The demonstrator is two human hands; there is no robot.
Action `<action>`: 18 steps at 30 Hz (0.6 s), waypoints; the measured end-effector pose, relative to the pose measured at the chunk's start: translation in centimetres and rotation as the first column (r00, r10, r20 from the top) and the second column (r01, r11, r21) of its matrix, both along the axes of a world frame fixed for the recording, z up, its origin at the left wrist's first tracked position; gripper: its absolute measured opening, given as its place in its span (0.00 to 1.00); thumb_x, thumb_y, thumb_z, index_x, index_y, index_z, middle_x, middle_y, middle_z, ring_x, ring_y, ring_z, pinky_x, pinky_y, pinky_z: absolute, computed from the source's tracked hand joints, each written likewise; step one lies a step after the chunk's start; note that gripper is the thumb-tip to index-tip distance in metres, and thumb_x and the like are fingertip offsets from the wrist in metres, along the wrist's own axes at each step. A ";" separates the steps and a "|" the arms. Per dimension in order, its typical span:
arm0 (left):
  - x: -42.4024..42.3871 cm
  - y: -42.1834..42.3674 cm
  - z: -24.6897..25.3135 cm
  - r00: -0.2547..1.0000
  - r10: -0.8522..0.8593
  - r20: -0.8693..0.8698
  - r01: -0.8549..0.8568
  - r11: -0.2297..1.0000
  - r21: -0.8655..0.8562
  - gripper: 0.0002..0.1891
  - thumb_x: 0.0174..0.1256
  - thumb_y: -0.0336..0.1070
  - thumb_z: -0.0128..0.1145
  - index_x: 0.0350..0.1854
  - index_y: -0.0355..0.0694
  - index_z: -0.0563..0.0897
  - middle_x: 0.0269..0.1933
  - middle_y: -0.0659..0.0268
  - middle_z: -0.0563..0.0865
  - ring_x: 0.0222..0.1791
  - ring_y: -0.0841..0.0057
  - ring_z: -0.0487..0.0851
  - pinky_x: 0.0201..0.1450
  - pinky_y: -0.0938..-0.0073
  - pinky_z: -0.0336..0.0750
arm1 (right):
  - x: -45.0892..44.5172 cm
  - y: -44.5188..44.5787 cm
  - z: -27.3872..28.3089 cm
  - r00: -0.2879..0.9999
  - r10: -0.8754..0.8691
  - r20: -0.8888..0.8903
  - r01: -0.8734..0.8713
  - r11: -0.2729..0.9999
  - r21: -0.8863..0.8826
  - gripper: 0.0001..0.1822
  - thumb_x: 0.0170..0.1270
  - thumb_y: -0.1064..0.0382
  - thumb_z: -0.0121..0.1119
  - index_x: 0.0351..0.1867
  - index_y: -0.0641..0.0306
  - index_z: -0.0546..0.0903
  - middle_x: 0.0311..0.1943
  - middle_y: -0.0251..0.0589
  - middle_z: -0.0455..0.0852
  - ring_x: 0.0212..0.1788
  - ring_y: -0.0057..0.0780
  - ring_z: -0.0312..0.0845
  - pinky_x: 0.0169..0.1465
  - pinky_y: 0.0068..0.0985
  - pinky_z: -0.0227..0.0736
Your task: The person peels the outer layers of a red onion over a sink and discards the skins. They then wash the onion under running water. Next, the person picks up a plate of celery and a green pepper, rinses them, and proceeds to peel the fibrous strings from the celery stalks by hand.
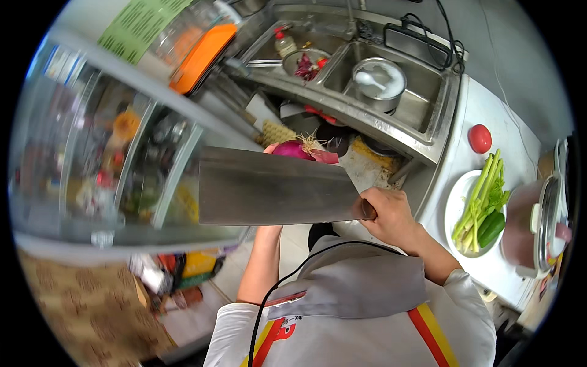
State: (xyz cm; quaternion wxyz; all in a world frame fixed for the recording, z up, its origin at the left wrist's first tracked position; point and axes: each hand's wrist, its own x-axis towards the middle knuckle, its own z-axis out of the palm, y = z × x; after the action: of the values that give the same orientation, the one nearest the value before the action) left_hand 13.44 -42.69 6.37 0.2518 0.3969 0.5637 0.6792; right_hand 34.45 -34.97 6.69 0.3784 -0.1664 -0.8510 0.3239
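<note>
My right hand (387,215) grips the handle of a wide cleaver (275,188), whose blade points left across the middle of the view. Behind the blade, my left hand (271,147) holds a red onion (293,149) with its roots facing up and right; most of that hand is hidden by the blade. A loose flap of purple skin (325,157) hangs at the onion's right side. Whether the blade touches the onion, I cannot tell.
Ahead is a double steel sink (431,110), with onion peels (305,68) in a strainer and a pot (383,94) of cloudy liquid. At right a white counter holds a tomato (480,139), an oval plate (451,206) of celery and green pepper, and a cooker (523,225). A glass-door fridge (137,160) stands left.
</note>
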 end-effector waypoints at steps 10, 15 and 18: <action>-14.4 14.4 -1.5 0.939 -0.197 -0.283 0.208 0.978 0.008 0.35 0.48 0.39 0.67 0.59 0.37 0.65 0.55 0.62 0.71 0.54 0.74 0.70 0.58 0.70 0.67 | -13.5 7.7 0.5 0.942 -0.286 0.177 0.302 0.951 -0.071 0.13 0.37 0.73 0.62 0.25 0.63 0.70 0.18 0.37 0.76 0.20 0.38 0.75 0.23 0.31 0.69; -17.6 19.4 -2.0 0.957 -0.127 -0.260 0.122 0.992 -0.036 0.34 0.50 0.34 0.66 0.59 0.37 0.64 0.55 0.64 0.70 0.53 0.74 0.71 0.58 0.70 0.67 | -17.3 12.2 0.2 0.916 -0.291 0.277 0.322 0.944 -0.072 0.14 0.39 0.73 0.63 0.26 0.63 0.69 0.18 0.39 0.77 0.22 0.41 0.76 0.23 0.32 0.70; -19.6 22.0 -2.1 0.887 -0.080 -0.455 0.127 0.989 0.074 0.34 0.50 0.33 0.66 0.60 0.37 0.64 0.54 0.63 0.70 0.52 0.75 0.71 0.57 0.71 0.68 | -19.3 15.4 -0.4 0.934 -0.236 0.267 0.276 0.954 -0.120 0.14 0.39 0.73 0.62 0.27 0.63 0.69 0.19 0.40 0.77 0.22 0.42 0.76 0.24 0.34 0.70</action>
State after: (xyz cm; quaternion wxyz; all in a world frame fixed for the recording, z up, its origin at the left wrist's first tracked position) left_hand -6.12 -20.70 4.29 0.1298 0.5852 0.5494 0.5821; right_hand 15.17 -19.52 6.28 0.2934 -0.3444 -0.8348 0.3136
